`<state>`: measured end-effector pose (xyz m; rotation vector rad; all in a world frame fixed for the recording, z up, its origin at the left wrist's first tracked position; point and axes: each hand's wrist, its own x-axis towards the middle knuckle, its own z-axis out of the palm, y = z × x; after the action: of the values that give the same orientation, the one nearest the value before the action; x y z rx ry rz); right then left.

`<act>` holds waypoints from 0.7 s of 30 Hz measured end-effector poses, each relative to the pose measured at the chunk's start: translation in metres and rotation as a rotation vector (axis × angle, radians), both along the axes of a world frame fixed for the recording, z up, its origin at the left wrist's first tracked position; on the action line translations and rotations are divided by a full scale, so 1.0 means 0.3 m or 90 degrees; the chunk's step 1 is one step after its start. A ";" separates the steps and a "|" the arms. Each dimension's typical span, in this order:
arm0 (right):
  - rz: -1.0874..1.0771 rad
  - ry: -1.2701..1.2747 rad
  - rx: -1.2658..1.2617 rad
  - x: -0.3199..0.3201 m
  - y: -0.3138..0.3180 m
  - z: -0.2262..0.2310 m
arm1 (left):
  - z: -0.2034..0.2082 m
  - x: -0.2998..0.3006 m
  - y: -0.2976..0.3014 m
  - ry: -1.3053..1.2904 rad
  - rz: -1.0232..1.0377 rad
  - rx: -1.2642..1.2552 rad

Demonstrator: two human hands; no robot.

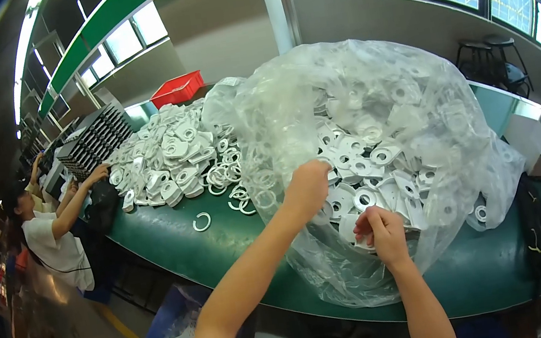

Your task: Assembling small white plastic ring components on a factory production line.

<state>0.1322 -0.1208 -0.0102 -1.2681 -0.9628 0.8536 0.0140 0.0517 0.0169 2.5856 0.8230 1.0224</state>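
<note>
A large clear plastic bag (275,108) lies open on the green table, full of white flat parts (360,167) with round holes. At the left edge of the bag's opening, my left hand (308,190) is closed on the plastic, its fingertips hidden. Lower and to the right, my right hand (385,232) is held over the near parts with its fingers curled. Whatever lies inside those fingers, if anything, is hidden. Left of the bag rises a heap of similar white parts (175,148), with white open rings (223,174) beside it.
The green table (160,232) curves past a red bin (177,89), stacked black trays (95,141), a white box (532,143) and a black bag (538,225). A blue bin (161,328) stands below its near edge. At left, another person (60,223) reaches toward the heap.
</note>
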 end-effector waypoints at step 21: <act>0.157 0.250 0.001 0.000 -0.004 0.037 | 0.058 -0.211 -0.339 0.065 -0.233 0.181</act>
<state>0.1321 -0.1219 0.0008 -0.9421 -0.8083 1.2407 -0.0492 -0.0500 0.0344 2.8957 0.2139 0.9581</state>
